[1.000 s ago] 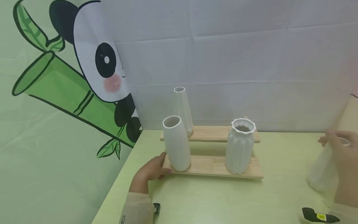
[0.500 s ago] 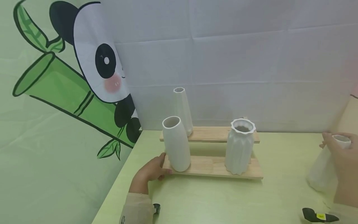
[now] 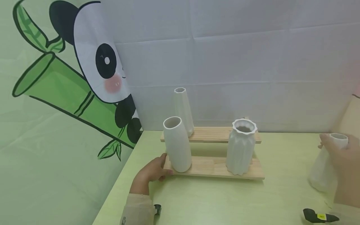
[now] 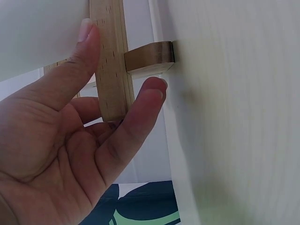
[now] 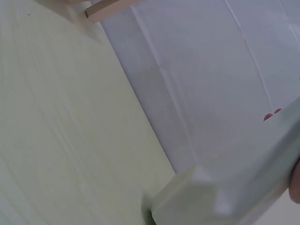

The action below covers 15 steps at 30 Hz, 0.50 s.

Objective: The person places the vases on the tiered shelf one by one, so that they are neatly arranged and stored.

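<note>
In the head view, my left hand (image 3: 153, 170) grips the left end of a two-tier wooden shelf (image 3: 209, 165). The left wrist view shows the thumb on one face of its board (image 4: 108, 61) and fingers curled on the other side. At the far right, my right hand (image 3: 343, 161) holds a white vase (image 3: 322, 173) by its narrow neck. That vase leans; its wide base is low, at or near the tabletop. In the right wrist view the vase (image 5: 225, 192) crosses the lower right corner, with only fingertips showing.
On the lower board stand a smooth white vase (image 3: 177, 147) at left and a ribbed white vase (image 3: 241, 151) at right. A slender white vase (image 3: 184, 114) stands on the upper board's left. Behind the table (image 3: 208, 200) hangs a pale cloth (image 3: 230, 62); a panda-print cloth (image 3: 50, 150) hangs left.
My right hand and the neck of its vase have shifted slightly left, while the vase's base stays about where it was. The left hand and shelf have not visibly moved.
</note>
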Available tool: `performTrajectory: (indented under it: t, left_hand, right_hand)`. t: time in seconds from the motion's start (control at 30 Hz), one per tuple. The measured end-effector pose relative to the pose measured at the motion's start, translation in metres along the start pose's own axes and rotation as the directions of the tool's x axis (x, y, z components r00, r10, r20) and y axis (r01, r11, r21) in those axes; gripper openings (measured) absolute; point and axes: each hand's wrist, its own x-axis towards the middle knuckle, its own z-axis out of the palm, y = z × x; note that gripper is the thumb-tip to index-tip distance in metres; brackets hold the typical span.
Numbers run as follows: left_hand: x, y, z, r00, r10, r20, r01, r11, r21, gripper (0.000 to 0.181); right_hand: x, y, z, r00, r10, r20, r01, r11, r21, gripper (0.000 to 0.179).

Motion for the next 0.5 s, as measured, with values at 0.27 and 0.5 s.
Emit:
performTrajectory:
  t: [0.27,0.5]
  left_hand:
    - [0.0,0.0,0.0,1.0,0.011,-0.003,-0.011,1.0,-0.003,0.101]
    - [0.001,0.001,0.0,1.0,-0.004,-0.001,0.004,1.0,-0.013,0.102]
  right_hand:
    - [0.0,-0.003,0.0,1.0,-0.001,0.01,0.002,0.997,-0.076,0.03]
    - [-0.005,-0.011,0.001,1.0,0.019,0.011,-0.017,0.987,-0.158,0.078]
